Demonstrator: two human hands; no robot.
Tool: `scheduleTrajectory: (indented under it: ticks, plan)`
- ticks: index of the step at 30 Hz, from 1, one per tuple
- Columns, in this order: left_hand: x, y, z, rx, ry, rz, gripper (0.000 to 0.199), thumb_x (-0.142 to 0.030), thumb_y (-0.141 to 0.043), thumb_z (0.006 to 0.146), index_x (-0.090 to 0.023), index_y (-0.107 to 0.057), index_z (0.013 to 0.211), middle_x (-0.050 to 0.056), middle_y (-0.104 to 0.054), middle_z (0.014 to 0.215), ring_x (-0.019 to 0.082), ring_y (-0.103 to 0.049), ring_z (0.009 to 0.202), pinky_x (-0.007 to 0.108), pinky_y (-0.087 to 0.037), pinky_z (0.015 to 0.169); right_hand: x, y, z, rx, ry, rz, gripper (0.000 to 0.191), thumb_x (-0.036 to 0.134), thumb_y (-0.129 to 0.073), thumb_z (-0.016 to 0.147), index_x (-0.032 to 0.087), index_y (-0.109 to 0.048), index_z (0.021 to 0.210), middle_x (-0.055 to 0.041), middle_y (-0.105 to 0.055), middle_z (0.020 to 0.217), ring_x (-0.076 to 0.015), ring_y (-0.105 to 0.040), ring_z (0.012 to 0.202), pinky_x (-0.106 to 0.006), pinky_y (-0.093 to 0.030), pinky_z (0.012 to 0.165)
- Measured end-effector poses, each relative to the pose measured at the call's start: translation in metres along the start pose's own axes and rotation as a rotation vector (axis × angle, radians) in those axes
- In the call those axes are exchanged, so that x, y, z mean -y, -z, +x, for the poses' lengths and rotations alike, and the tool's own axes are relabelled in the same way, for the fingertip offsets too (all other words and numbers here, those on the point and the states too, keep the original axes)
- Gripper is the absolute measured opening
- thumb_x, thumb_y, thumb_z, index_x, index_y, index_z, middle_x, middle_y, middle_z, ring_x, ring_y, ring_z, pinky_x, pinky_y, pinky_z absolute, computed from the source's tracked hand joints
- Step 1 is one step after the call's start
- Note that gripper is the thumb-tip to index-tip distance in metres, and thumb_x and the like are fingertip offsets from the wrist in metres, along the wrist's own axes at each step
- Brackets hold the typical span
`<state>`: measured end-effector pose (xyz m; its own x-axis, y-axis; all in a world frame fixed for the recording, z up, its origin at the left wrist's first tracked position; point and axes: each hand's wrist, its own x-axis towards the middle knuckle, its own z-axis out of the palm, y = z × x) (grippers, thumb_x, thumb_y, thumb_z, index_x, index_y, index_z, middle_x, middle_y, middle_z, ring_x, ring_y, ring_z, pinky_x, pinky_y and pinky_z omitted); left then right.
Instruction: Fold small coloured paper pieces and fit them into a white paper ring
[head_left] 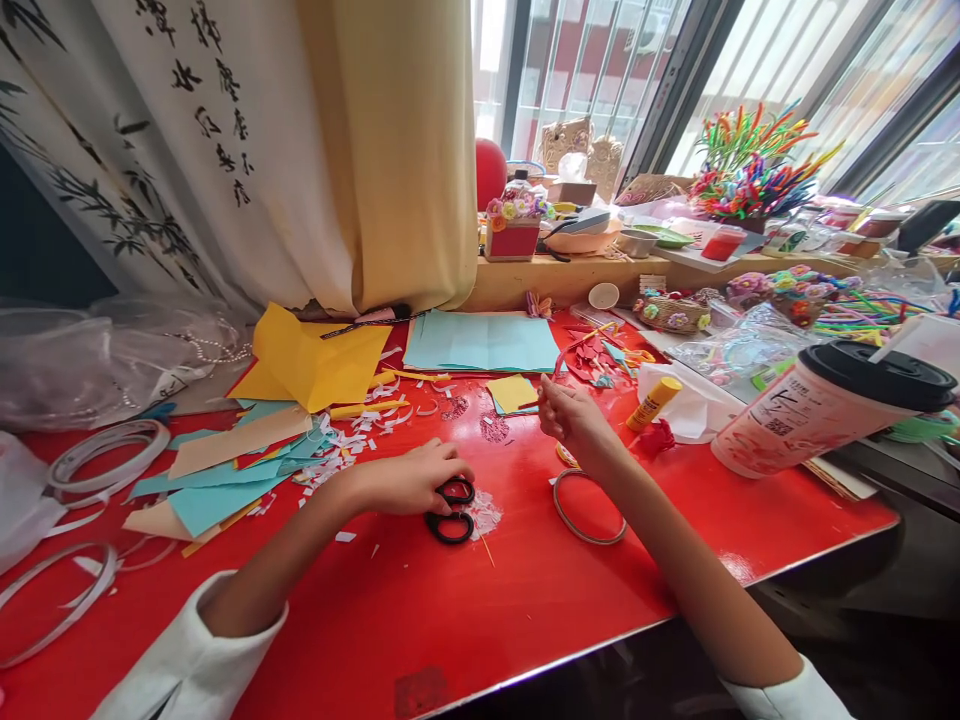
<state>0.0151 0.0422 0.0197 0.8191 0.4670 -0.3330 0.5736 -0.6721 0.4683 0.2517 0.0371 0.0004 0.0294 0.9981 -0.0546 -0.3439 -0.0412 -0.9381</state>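
My left hand (416, 478) is over a pair of scissors (451, 528) lying on the red table, its thumb and fingers closed at the black handle loops. The blades are hidden. My right hand (571, 418) is raised a little above the table, fingers pinched on a thin red strip (561, 362) that curves up from them. Below that hand lies a round ring (556, 508), beside a small roll of tape (567, 456). Small yellow and blue paper squares (513, 393) lie just left of my right fingers. Clear scraps (486, 514) lie beside the scissors.
Light-blue sheets (484, 342) and folded yellow paper (319, 360) lie at the back. Paper cuttings (330, 460) and white tape rolls (109, 450) cover the left. To the right are a glue stick (654, 403) and a tilted drink cup (810, 410). Craft supplies crowd the windowsill.
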Motion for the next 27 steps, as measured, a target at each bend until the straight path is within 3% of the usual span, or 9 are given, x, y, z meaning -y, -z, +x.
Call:
scheduleTrajectory:
  ticks: [4,7,8,10,13,16,20,24,27]
  plan:
    - [-0.012,0.002,0.0,-0.063,0.002,0.113,0.025,-0.027,-0.046,0.082,-0.02,-0.056,0.103,0.007,-0.052,0.104,0.021,-0.047,0.095,0.03,-0.039,0.08,0.006,-0.002,-0.005,-0.02,0.092,-0.133,0.035,0.046,-0.067,0.066,0.017,-0.05,0.07,0.005,-0.045,0.055,-0.0034,-0.034,0.041,-0.019,-0.024,0.039]
    - [-0.04,-0.016,0.02,-0.417,-0.022,0.35,0.032,-0.008,-0.035,0.082,-0.013,-0.053,0.108,0.013,-0.051,0.112,0.024,-0.045,0.104,0.037,-0.036,0.088,0.021,0.002,-0.013,-0.007,0.236,-0.252,0.031,0.047,-0.06,0.074,0.017,-0.055,0.075,0.0046,-0.046,0.052,-0.0049,-0.037,0.042,-0.02,-0.026,0.04]
    - [-0.05,-0.025,0.03,-0.472,-0.095,0.416,0.036,-0.005,-0.033,0.082,-0.012,-0.051,0.112,0.015,-0.051,0.113,0.025,-0.044,0.106,0.038,-0.035,0.089,0.026,0.003,-0.016,0.0,0.262,-0.287,0.031,0.047,-0.057,0.077,0.017,-0.055,0.073,0.005,-0.044,0.048,-0.0051,-0.036,0.04,-0.02,-0.025,0.04]
    - [-0.067,-0.043,0.05,-0.455,-0.292,0.473,0.038,-0.006,-0.036,0.082,-0.013,-0.046,0.117,0.014,-0.051,0.116,0.025,-0.045,0.106,0.036,-0.039,0.085,0.032,0.005,-0.018,0.015,0.27,-0.294,0.031,0.047,-0.054,0.079,0.017,-0.054,0.071,0.0061,-0.039,0.042,-0.0049,-0.032,0.037,-0.02,-0.021,0.038]
    - [-0.074,-0.057,0.068,-0.431,-0.352,0.49,0.023,-0.008,-0.037,0.083,-0.011,-0.056,0.095,0.015,-0.052,0.115,0.025,-0.048,0.099,0.034,-0.042,0.079,0.029,0.005,-0.016,0.032,0.228,-0.206,0.029,0.046,-0.054,0.079,0.017,-0.052,0.072,0.0085,-0.033,0.037,-0.004,-0.022,0.034,-0.02,-0.014,0.036]
    - [-0.065,-0.05,0.064,-0.422,-0.398,0.383,0.022,-0.009,-0.034,0.085,-0.013,-0.057,0.085,0.012,-0.056,0.105,0.022,-0.048,0.095,0.032,-0.041,0.08,0.019,0.004,-0.01,0.067,0.15,-0.125,0.029,0.047,-0.055,0.078,0.018,-0.05,0.077,0.0099,-0.033,0.036,-0.0037,-0.019,0.031,-0.019,-0.012,0.035]
    - [-0.053,-0.023,0.049,-0.473,-0.158,-0.02,0.023,-0.021,-0.034,0.088,-0.016,-0.054,0.078,0.004,-0.057,0.075,0.016,-0.05,0.073,0.025,-0.041,0.063,0.01,0.002,-0.007,0.119,0.142,-0.215,0.033,0.052,-0.051,0.078,0.02,-0.045,0.08,0.0075,-0.047,0.043,-0.007,-0.04,0.034,-0.019,-0.029,0.037]
    - [-0.049,-0.012,0.047,-0.701,-0.02,-0.334,0.023,-0.027,-0.037,0.087,-0.017,-0.052,0.074,0.001,-0.057,0.072,0.013,-0.051,0.068,0.024,-0.039,0.062,0.0,-0.007,-0.013,0.16,0.157,-0.389,0.037,0.056,-0.045,0.08,0.021,-0.036,0.074,0.0052,-0.054,0.051,-0.009,-0.052,0.044,-0.021,-0.041,0.047]
    - [-0.044,-0.013,0.05,-0.745,0.004,-0.454,0.023,-0.03,-0.038,0.086,-0.018,-0.054,0.074,0.0,-0.06,0.071,0.014,-0.054,0.069,0.024,-0.04,0.065,-0.011,-0.018,-0.019,0.257,-0.011,-0.445,0.037,0.057,-0.041,0.081,0.021,-0.035,0.075,0.0069,-0.049,0.048,-0.0078,-0.047,0.039,-0.019,-0.035,0.04]
